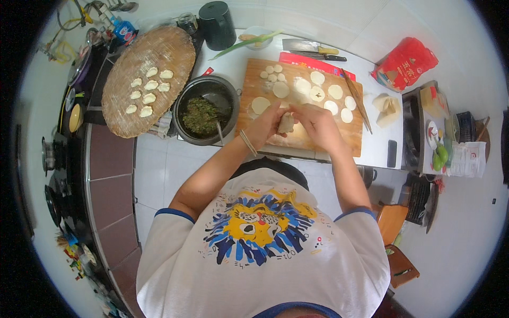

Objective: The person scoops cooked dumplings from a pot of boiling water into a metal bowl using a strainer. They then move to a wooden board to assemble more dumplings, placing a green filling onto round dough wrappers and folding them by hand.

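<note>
Over the near edge of a wooden board [302, 147], both hands meet around a dumpling [286, 123] of pale dough. My left hand [266, 126] cradles it, fingers curled beneath. The fingers of my right hand [317, 125] press at its top edge. Whether filling is inside is hidden. Round dough wrappers [280, 90] lie scattered over the floured board, with several small dough pieces [269, 77] at its far left. A tapered rolling pin [357, 100] rests along the right edge. Left of the board stands a metal pot [229, 87] of green chopped filling [200, 115] with a spoon handle [219, 131] sticking out.
At left, a round tray [175, 53] bears several finished dumplings [150, 85]. Behind are a dark kettle [217, 25], a green onion [244, 45] across a bowl, and knives [313, 51]. A red bag [407, 63] and a phone [392, 153] lie to the right.
</note>
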Action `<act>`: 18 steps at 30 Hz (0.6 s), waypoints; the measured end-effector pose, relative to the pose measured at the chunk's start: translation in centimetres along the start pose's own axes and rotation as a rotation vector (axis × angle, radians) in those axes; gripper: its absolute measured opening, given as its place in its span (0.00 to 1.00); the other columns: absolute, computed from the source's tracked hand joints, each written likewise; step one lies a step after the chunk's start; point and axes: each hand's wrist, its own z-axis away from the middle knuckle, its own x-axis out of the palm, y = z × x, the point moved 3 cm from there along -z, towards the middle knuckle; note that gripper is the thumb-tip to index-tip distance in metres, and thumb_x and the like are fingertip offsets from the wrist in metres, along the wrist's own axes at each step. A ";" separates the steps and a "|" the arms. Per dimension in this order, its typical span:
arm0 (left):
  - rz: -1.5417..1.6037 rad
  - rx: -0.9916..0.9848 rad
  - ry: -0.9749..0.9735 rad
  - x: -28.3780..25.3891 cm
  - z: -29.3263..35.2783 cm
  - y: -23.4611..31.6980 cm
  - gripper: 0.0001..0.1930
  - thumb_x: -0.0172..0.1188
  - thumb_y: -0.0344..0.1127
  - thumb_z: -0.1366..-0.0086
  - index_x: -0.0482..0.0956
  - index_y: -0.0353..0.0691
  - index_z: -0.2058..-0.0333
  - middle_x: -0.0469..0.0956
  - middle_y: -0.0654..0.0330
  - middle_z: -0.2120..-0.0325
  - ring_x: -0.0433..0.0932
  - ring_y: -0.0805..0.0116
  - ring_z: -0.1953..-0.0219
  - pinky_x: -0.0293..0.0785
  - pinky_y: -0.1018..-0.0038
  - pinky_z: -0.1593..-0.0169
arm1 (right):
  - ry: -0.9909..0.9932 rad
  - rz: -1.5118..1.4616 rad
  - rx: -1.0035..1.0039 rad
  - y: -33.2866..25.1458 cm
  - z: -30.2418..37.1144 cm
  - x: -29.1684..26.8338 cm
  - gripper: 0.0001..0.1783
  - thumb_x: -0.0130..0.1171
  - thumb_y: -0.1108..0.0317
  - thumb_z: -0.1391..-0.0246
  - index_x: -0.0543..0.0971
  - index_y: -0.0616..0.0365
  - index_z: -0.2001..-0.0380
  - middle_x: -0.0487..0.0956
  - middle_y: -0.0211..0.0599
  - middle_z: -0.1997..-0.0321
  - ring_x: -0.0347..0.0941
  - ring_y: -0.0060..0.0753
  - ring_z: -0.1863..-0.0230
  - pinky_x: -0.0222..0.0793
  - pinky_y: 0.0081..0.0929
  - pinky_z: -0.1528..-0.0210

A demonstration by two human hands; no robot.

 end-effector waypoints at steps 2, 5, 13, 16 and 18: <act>0.061 0.054 -0.012 -0.5 0.6 0.4 0.37 0.26 0.65 0.39 0.62 0.38 0.47 0.71 0.63 0.60 0.68 0.74 0.59 0.66 0.75 0.58 | 0.010 -0.080 0.123 -1.1 -0.5 0.2 0.07 0.57 0.75 0.59 0.78 0.57 0.72 0.73 0.37 0.76 0.72 0.38 0.75 0.69 0.28 0.72; 0.139 0.091 0.058 -1.3 1.5 0.7 0.36 0.27 0.63 0.38 0.62 0.37 0.47 0.71 0.63 0.60 0.69 0.73 0.59 0.66 0.74 0.56 | 0.024 -0.091 0.125 -1.6 -0.8 1.2 0.05 0.58 0.74 0.59 0.77 0.58 0.74 0.74 0.38 0.76 0.72 0.39 0.75 0.68 0.30 0.73; 0.222 0.157 0.126 -3.8 4.3 1.6 0.34 0.31 0.60 0.37 0.62 0.36 0.47 0.71 0.60 0.59 0.70 0.72 0.59 0.67 0.74 0.55 | 0.042 0.173 -0.084 -4.2 -3.0 5.1 0.04 0.57 0.75 0.60 0.73 0.59 0.78 0.71 0.38 0.76 0.70 0.41 0.73 0.67 0.32 0.73; 0.223 0.200 0.141 -4.9 5.4 2.0 0.34 0.31 0.60 0.37 0.61 0.34 0.47 0.70 0.58 0.57 0.70 0.72 0.58 0.67 0.74 0.56 | 0.046 0.195 -0.097 -5.4 -3.8 6.2 0.04 0.57 0.76 0.59 0.72 0.60 0.77 0.70 0.39 0.76 0.69 0.42 0.74 0.66 0.32 0.74; 0.190 0.193 0.152 -5.9 5.8 1.8 0.33 0.29 0.59 0.37 0.61 0.37 0.46 0.71 0.61 0.57 0.69 0.72 0.57 0.66 0.74 0.54 | 0.032 0.226 -0.124 -5.8 -4.2 7.1 0.04 0.56 0.76 0.59 0.72 0.61 0.77 0.70 0.40 0.76 0.69 0.42 0.74 0.66 0.32 0.74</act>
